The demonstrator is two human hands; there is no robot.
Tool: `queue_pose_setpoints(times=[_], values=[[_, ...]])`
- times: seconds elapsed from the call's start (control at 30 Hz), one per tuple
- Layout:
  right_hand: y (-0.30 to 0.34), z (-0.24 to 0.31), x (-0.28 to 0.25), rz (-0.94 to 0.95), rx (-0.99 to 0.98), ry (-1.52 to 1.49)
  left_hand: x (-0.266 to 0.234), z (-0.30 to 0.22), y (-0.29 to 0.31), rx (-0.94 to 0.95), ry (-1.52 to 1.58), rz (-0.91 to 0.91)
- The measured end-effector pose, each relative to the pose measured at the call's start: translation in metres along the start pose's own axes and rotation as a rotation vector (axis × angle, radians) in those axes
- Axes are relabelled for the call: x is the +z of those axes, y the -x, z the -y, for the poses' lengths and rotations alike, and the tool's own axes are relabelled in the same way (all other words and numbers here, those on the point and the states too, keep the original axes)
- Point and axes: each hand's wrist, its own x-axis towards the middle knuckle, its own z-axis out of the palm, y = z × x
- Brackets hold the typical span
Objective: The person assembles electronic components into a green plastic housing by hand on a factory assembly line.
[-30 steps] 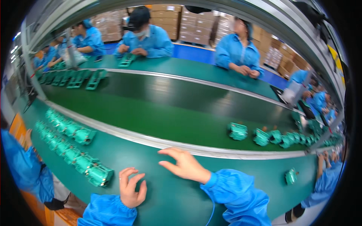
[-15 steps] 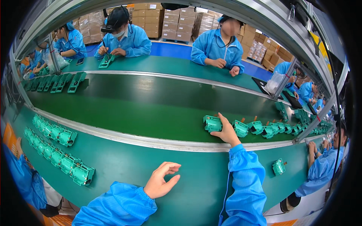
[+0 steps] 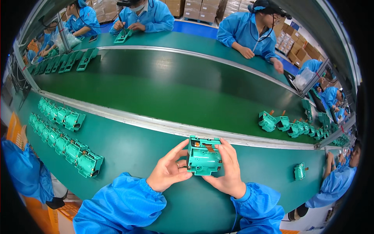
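Observation:
A green plastic housing (image 3: 204, 158) with an orange-brown flat ribbon cable across its top is held up between my two hands, above the green bench near the metal rail. My left hand (image 3: 169, 165) closes on its left side, thumb at the lower corner and fingers behind. My right hand (image 3: 230, 167) grips the right side, with fingertips at the top corner and the thumb below. The housing's underside is hidden from view.
Two rows of similar green housings (image 3: 89, 163) stand at the left of the bench (image 3: 128, 156). One housing (image 3: 299, 171) lies at the right. Beyond the rail (image 3: 156, 124), a green belt (image 3: 156, 89) carries more housings (image 3: 267, 121). Co-workers in blue sit around.
My right hand has come back from the belt with a housing, and my left hand has moved up to take its other side. The view has shifted; the person opposite has turned sideways.

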Motion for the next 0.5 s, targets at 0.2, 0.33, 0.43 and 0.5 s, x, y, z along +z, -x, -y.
queue_pose_setpoints(times=[0.2, 0.33, 0.43, 0.5], values=[[0.004, -0.006, 0.006, 0.003, 0.007, 0.0, 0.0, 0.003, -0.002, -0.018, 0.038, -0.073], [0.002, -0.004, 0.006, -0.006, 0.102, -0.189, 0.0, 0.002, -0.002, -0.053, 0.063, -0.195], [0.01, -0.014, 0.009, -0.051, 0.395, -0.803, -0.001, 0.0, -0.004, -0.038, 0.085, -0.207], [0.008, -0.012, 0.007, -0.049, 0.573, -1.069, -0.003, 0.002, -0.004, -0.006, 0.085, -0.211]])
